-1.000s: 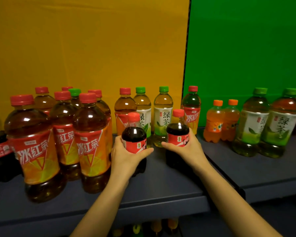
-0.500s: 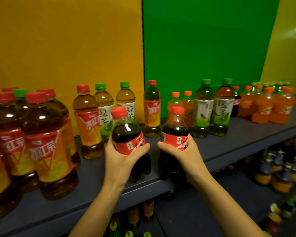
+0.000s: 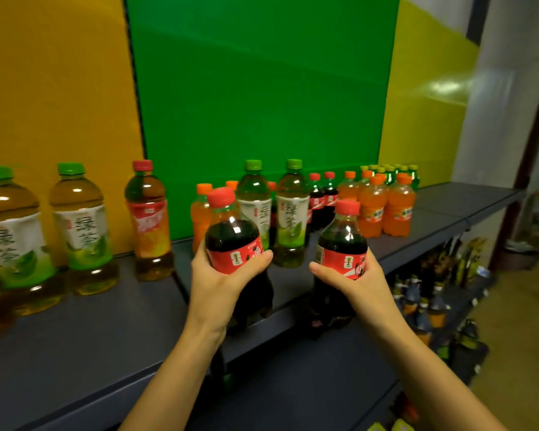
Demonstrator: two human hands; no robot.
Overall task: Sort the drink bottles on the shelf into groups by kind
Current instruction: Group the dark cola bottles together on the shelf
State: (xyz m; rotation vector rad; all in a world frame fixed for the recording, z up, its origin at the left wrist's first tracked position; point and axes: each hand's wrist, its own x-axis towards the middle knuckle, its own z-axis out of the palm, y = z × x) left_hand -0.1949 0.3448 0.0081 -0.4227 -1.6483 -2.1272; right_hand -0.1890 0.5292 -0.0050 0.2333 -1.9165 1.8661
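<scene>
– Red caps, red labels, dark drink: how many of those are being held?

– Two. The left hand [image 3: 218, 284] is wrapped round the label of the left cola bottle [image 3: 231, 241], thumb across the front. The right hand [image 3: 361, 284] grips the right cola bottle [image 3: 339, 247] the same way.

– Where are they?

– Side by side but apart, over the front part of the grey shelf [image 3: 75, 331]. I cannot tell whether their bases touch it.

– Which way do they point?

– Both have their caps up and their long axes near vertical. The left one leans with its cap to the left, the right one leans slightly with its cap to the right.

– And standing on the shelf?

– Four green tea bottles [image 3: 291, 213] with green caps, two at the far left and two in the middle. One iced tea bottle [image 3: 148, 219] with a red cap stands between those pairs. Two small cola bottles [image 3: 316, 200] stand at the back, just right of the middle teas.

– Orange ones?

– Of the orange soda bottles [image 3: 372, 209], at least two stand left of the middle teas. A tight cluster stands on the right, too overlapped to count. Behind it are small green bottles [image 3: 413, 175], too small to count. All are upright.
</scene>
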